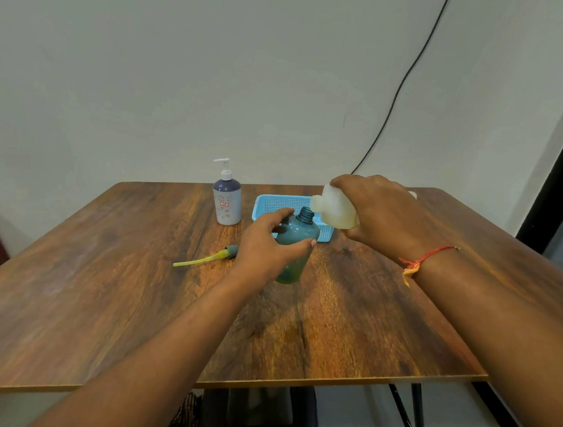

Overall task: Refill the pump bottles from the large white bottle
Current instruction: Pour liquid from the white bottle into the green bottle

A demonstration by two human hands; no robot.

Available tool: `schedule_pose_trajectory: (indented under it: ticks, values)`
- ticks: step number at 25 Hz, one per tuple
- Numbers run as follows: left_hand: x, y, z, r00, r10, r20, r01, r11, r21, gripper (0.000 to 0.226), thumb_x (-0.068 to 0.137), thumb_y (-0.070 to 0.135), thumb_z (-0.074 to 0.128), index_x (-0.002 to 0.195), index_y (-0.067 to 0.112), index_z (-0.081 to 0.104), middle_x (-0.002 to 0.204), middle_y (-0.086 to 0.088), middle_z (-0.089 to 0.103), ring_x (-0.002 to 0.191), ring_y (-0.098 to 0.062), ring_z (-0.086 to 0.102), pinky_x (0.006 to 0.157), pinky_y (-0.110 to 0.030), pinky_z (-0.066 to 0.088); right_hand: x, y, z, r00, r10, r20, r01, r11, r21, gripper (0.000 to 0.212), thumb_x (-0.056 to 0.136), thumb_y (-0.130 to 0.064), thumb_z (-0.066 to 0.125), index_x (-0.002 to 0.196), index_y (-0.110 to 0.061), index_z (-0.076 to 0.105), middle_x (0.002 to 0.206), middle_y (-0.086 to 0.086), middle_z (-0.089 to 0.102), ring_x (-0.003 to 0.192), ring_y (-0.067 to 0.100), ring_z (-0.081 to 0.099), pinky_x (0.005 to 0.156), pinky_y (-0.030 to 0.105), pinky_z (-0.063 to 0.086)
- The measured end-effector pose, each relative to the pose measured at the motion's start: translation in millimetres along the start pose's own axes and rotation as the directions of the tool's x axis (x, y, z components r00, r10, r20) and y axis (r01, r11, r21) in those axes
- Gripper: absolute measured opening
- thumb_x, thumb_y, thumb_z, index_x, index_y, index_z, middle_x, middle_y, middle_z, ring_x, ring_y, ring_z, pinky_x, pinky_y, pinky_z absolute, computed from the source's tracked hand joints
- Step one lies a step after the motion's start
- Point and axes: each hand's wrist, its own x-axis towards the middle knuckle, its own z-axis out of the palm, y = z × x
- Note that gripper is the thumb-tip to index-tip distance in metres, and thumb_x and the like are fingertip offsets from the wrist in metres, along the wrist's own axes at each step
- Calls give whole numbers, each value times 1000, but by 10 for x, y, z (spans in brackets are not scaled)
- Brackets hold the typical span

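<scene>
Head view of a wooden table set against a pale wall. The only label in sight is a small red-bordered tag on the front of the white-and-purple pump bottle, which stands upright at the far middle of the table with its pump fitted; the writing on the tag is too small to read. No brand shows on any other container. The teal bottle stands right of it and nearer, its threaded neck open, with yellow-green liquid filling its lower part. The left hand grasps this bottle, fingers and thumb curled round its body. The large white bottle is held in the air above the table's far right, tipped on its side so that its mouth points left and sits just above the teal bottle's neck; its contents cannot be seen through the opaque wall, and no stream can be made out. The right hand wraps over it from above, a red-and-yellow thread on the wrist. A light blue perforated basket lies behind both bottles, its inside partly hidden. The removed pump head with its yellow tube lies flat on the table left of the teal bottle.
</scene>
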Motion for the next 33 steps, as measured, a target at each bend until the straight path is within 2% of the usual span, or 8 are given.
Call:
schedule_pose_trajectory:
  ticks: [6,15,19,23,30,33]
  values:
    - [-2,1,9,1000,2,3,-2,1000,-9,76,78,33,86,145,21,53,133,4,59,116,-10,55,87,-23,54,6,2,-11,1000,-10,14,10,1000,-13,68,81,-35,82,139,-23,48,133,4,61,113,28,57,90,44,48]
    - [-3,7,4,1000,16,-10,-16,1000,-5,76,77,33,87,144,19,54,130,5,61,115,-9,56,87,-21,53,49,15,24,1000,-21,7,22,998,-59,68,80,-35,82,138,-25,48,131,1,62,110,28,59,89,45,50]
    - [-1,5,-3,1000,16,-8,-16,1000,-6,76,77,33,87,144,18,54,130,5,61,115,-9,56,83,-16,51,57,19,31,1000,-23,3,23,998,-61,69,79,-34,83,138,-25,48,131,1,62,110,29,59,89,45,50]
    - [-5,21,-5,1000,9,-9,-9,1000,-12,76,78,32,86,145,19,54,128,6,60,115,-10,56,86,-21,53,72,21,40,1000,-28,6,28,997,-70,71,78,-36,84,138,-25,48,131,1,62,110,28,59,89,46,50]
    - [-10,38,-2,1000,15,-14,-15,1000,-4,75,78,32,86,145,18,54,131,4,61,113,-8,56,81,-15,50,75,25,19,1000,-28,8,28,997,-72,71,78,-35,84,139,-24,48,133,2,62,112,29,59,91,46,50]
    - [-12,41,-5,1000,20,-15,-20,1000,-5,74,78,31,86,144,18,55,129,3,62,113,-8,56,85,-21,53,77,22,14,1000,-26,13,27,997,-68,71,79,-36,83,139,-25,47,134,2,61,113,29,58,92,46,49]
